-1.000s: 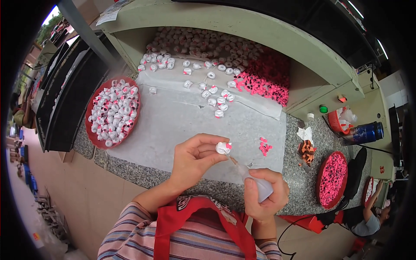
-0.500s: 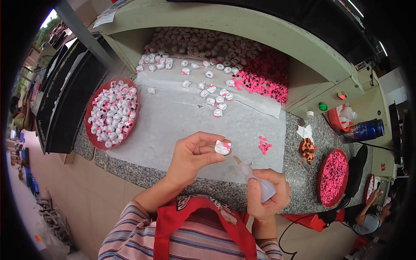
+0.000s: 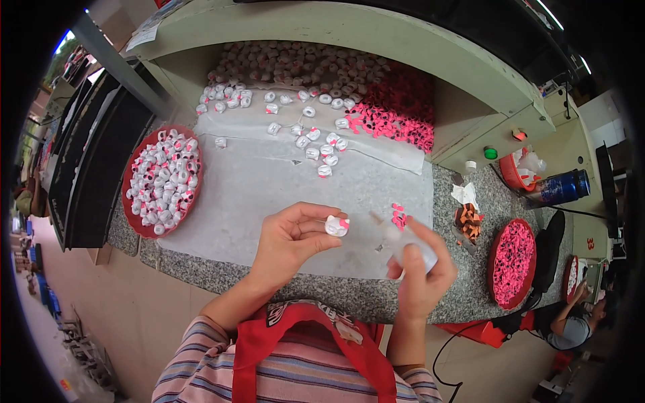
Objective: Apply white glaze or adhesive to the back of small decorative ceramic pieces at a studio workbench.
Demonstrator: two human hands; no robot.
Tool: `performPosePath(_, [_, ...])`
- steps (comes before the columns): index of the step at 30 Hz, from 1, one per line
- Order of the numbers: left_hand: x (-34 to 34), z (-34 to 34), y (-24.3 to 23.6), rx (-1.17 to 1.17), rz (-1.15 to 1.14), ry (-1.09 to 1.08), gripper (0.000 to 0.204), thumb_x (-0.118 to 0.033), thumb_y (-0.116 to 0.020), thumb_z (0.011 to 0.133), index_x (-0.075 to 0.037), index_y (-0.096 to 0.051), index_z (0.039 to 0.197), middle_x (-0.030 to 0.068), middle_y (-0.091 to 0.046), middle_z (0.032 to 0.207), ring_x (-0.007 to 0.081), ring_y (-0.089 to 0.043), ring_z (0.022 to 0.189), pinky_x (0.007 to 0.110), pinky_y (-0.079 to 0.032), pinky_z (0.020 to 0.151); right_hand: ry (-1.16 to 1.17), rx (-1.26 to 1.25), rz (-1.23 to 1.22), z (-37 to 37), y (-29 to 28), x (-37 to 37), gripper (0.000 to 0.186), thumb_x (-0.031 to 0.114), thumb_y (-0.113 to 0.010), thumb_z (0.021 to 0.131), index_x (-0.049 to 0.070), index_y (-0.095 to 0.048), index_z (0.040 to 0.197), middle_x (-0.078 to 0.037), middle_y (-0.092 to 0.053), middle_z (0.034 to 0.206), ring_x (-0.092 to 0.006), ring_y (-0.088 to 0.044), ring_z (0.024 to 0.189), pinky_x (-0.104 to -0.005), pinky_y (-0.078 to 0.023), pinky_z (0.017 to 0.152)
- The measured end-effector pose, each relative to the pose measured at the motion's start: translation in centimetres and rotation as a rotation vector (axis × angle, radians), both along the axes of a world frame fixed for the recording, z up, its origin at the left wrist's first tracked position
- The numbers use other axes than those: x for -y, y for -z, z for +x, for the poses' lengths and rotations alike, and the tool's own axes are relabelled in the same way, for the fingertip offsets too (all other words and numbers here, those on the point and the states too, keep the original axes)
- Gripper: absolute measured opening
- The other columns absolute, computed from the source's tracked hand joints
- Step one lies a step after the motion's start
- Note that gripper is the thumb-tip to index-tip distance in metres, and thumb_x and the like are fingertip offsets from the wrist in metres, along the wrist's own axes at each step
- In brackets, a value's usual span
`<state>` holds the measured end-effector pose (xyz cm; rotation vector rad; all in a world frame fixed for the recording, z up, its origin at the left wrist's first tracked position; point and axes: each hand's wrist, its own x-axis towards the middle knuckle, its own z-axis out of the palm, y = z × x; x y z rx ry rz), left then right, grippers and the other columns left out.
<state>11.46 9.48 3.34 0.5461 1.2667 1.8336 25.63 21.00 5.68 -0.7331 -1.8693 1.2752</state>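
While left hand (image 3: 289,243) pinches white figurine (image 3: 336,226), right hand (image 3: 420,272) clasps squeeze bottle (image 3: 403,240), white sheet (image 3: 255,188) bare beyond.

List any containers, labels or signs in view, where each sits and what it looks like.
Squeeze bottle: in the right hand, small, translucent white, nozzle toward the left hand.
Paper sheet: on the shelf top, far left, white with print.
Sticker: on the beige surface far right, small, with red figures.
Blue bottle: lying at right, dark blue.
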Motion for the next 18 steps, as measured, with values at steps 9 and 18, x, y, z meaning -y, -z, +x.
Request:
performPosePath(9, [-0.7, 0.5, 0.9, -0.011, -0.067, 0.033, 0.032, 0.011, -0.060, 0.071, 0.004, -0.053, 0.101, 0.0135, -0.061, 0.097, 0.0195, -0.062, 0.087, 0.026, -0.050, 0.075, 0.129, 0.575, 0.003, -0.6, 7.2, -9.2, 0.020, 0.013, -0.065, 0.068, -0.001, -0.059, 0.081, -0.014, -0.061, 0.070, -0.0204, -0.062, 0.062, -0.0307, -0.048, 0.061])
performPosePath(18, [0.3, 0.1, 1.9, -0.008, -0.078, -0.061, 0.032, 0.010, -0.060, 0.072, 0.004, -0.052, 0.102, 0.0134, -0.061, 0.096, 0.0200, -0.062, 0.087, 0.027, -0.050, 0.076, 0.060, 0.592, 0.268, -2.4, 5.7, -8.9, 0.021, 0.018, -0.064, 0.072, 0.000, -0.062, 0.083, -0.017, -0.063, 0.075, -0.0276, -0.061, 0.061, -0.0338, -0.047, 0.059])
